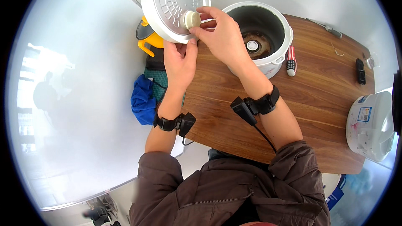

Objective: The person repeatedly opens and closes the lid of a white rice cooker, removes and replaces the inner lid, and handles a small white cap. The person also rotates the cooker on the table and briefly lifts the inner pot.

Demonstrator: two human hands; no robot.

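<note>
Hands meet at top centre of the frame. Her left hand (180, 60) grips the lower rim of the white cooker lid (167, 4), held tilted up with its inner plate showing. The right hand (222, 33) pinches the small cream cap (192, 19) on that plate. Just right sits the open rice cooker (268, 37) on the wooden table (318, 100), a red-handled brush (291, 60) beside it.
</note>
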